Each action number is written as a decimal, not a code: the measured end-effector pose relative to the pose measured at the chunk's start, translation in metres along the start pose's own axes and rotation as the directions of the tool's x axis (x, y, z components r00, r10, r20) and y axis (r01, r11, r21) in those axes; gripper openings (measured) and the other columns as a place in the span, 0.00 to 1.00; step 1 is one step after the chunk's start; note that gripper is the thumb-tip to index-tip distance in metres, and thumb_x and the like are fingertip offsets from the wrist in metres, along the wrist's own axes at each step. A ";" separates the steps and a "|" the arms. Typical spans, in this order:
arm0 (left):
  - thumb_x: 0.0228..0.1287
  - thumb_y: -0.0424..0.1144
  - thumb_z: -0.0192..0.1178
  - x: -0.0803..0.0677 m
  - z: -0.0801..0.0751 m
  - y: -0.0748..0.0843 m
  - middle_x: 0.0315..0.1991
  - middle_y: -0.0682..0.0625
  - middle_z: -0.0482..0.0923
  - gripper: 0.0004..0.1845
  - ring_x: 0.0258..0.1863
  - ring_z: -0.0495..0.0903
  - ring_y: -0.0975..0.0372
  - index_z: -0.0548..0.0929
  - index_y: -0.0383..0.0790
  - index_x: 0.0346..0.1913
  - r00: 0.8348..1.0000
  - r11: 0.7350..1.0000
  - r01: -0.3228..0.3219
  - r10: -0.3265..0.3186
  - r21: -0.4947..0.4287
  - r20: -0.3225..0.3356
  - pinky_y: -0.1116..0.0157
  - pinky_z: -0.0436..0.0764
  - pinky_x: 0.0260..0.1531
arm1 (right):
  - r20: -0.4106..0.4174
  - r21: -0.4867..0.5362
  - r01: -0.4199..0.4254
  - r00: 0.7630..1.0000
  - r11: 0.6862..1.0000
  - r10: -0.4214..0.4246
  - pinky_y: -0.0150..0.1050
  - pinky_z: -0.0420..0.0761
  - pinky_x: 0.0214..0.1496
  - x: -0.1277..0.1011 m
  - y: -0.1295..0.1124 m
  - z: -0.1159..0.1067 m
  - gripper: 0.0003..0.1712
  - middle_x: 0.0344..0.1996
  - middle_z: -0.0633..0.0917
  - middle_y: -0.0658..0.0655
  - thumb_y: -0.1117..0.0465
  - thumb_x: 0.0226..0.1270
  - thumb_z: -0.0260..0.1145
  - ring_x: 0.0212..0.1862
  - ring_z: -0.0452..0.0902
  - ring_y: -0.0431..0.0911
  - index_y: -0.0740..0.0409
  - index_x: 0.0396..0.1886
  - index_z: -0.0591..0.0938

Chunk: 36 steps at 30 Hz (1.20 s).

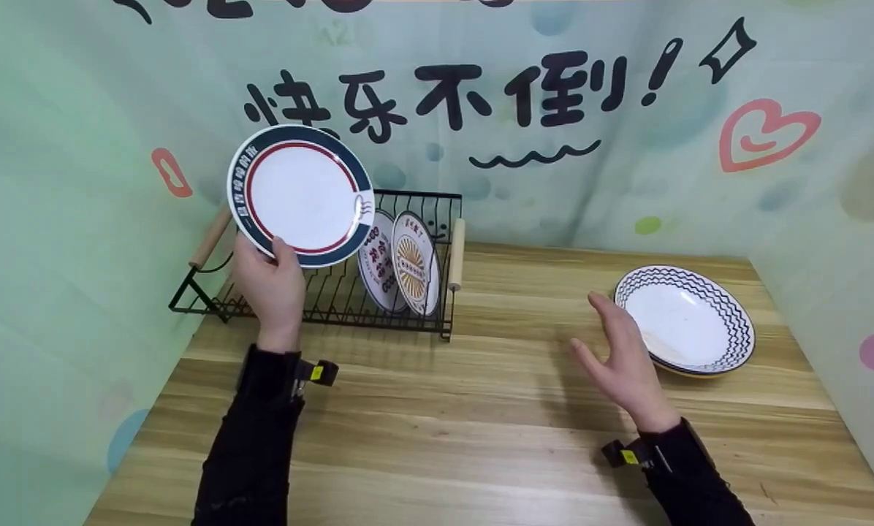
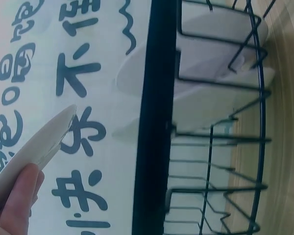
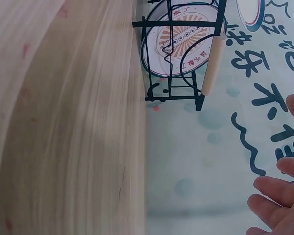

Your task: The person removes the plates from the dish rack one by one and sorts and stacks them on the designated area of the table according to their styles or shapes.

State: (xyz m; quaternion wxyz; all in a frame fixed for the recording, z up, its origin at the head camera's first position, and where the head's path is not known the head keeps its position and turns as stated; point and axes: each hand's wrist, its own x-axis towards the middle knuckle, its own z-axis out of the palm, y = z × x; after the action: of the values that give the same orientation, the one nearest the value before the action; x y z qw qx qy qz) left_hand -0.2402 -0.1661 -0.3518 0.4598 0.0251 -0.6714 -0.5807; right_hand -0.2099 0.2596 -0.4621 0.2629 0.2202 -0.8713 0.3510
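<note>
My left hand grips a white plate with a dark blue rim and a red ring, thumb over its lower edge. In the head view the plate overlaps the left part of a black wire dish rack. The left wrist view catches that plate edge-on, raised beside the rack. Two patterned plates stand upright at the rack's right end, the nearer one with a sunburst design. Fingers spread and holding nothing, my right hand hovers beside a white bowl with a black wavy border.
Wooden handles flank the rack on both sides. The wooden table meets a printed cloth backdrop at the back, with cloth walls to the left and right.
</note>
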 end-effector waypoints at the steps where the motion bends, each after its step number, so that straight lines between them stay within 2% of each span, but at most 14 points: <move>1: 0.65 0.19 0.49 -0.002 0.001 0.000 0.51 0.33 0.80 0.19 0.43 0.81 0.50 0.73 0.21 0.59 1.000 1.000 0.006 -0.006 0.001 0.004 0.70 0.79 0.41 | -0.004 0.004 -0.002 1.000 1.000 0.002 0.55 0.60 0.72 0.000 0.000 0.000 0.40 0.66 0.70 0.69 0.65 0.61 0.70 0.68 0.63 0.62 0.69 0.71 0.66; 10: 0.64 0.18 0.50 -0.014 0.007 0.005 0.49 0.29 0.79 0.18 0.41 0.80 0.47 0.74 0.18 0.57 0.999 0.999 0.015 -0.014 -0.032 0.045 0.71 0.78 0.40 | -0.031 0.028 -0.014 0.999 1.000 0.015 0.48 0.59 0.73 0.004 -0.004 -0.003 0.39 0.66 0.71 0.68 0.67 0.62 0.69 0.67 0.63 0.61 0.68 0.71 0.65; 17: 0.65 0.19 0.51 -0.018 0.013 -0.024 0.50 0.33 0.80 0.19 0.39 0.81 0.51 0.74 0.21 0.59 0.996 0.998 0.032 -0.028 -0.053 0.080 0.70 0.80 0.36 | -0.021 0.042 -0.019 1.000 0.999 0.020 0.54 0.60 0.72 0.007 -0.006 -0.002 0.40 0.66 0.70 0.69 0.67 0.62 0.70 0.68 0.63 0.60 0.69 0.71 0.64; 20: 0.66 0.21 0.52 -0.021 0.014 -0.029 0.50 0.36 0.81 0.19 0.39 0.81 0.56 0.75 0.24 0.60 0.995 0.998 0.017 -0.011 -0.060 0.097 0.69 0.81 0.37 | -0.028 0.054 -0.005 1.000 0.999 0.007 0.54 0.61 0.71 0.008 -0.007 -0.001 0.39 0.66 0.71 0.69 0.68 0.61 0.70 0.67 0.64 0.61 0.69 0.71 0.65; 24: 0.65 0.20 0.52 -0.028 0.016 -0.024 0.47 0.36 0.81 0.18 0.36 0.81 0.58 0.75 0.23 0.58 0.994 0.997 -0.012 0.019 -0.071 0.112 0.69 0.81 0.35 | -0.038 0.066 0.009 0.999 0.998 -0.006 0.51 0.61 0.72 0.010 -0.009 0.000 0.39 0.65 0.71 0.69 0.68 0.61 0.69 0.66 0.64 0.63 0.69 0.70 0.66; 29: 0.64 0.19 0.52 -0.036 0.019 -0.021 0.47 0.35 0.81 0.19 0.36 0.81 0.55 0.75 0.22 0.58 0.991 0.993 0.014 0.002 -0.119 0.133 0.68 0.82 0.36 | -0.032 0.062 -0.009 0.999 0.998 0.011 0.56 0.61 0.70 0.011 -0.010 0.002 0.39 0.66 0.70 0.69 0.67 0.61 0.69 0.67 0.64 0.62 0.69 0.71 0.65; 30: 0.64 0.19 0.52 -0.037 0.020 -0.025 0.47 0.36 0.81 0.19 0.36 0.81 0.56 0.75 0.23 0.58 0.990 0.992 0.016 0.002 -0.128 0.139 0.68 0.83 0.37 | -0.031 0.063 -0.014 0.999 0.998 0.016 0.57 0.61 0.70 0.011 -0.011 0.002 0.39 0.66 0.70 0.69 0.67 0.62 0.69 0.67 0.63 0.62 0.69 0.71 0.65; 36: 0.65 0.20 0.51 -0.046 0.023 -0.026 0.52 0.37 0.80 0.21 0.40 0.83 0.55 0.73 0.25 0.62 0.980 0.983 0.048 -0.012 -0.176 0.200 0.63 0.85 0.41 | -0.026 0.067 -0.031 0.999 0.997 0.033 0.57 0.60 0.70 0.011 -0.013 0.003 0.38 0.67 0.70 0.69 0.67 0.63 0.69 0.68 0.63 0.61 0.68 0.71 0.66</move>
State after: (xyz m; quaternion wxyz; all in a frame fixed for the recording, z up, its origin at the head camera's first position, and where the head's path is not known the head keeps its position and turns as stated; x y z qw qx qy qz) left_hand -0.2418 -0.1305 -0.3977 0.3823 -0.0642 -0.6582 -0.6454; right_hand -0.2123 0.2467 -0.4512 0.2617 0.2101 -0.8589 0.3869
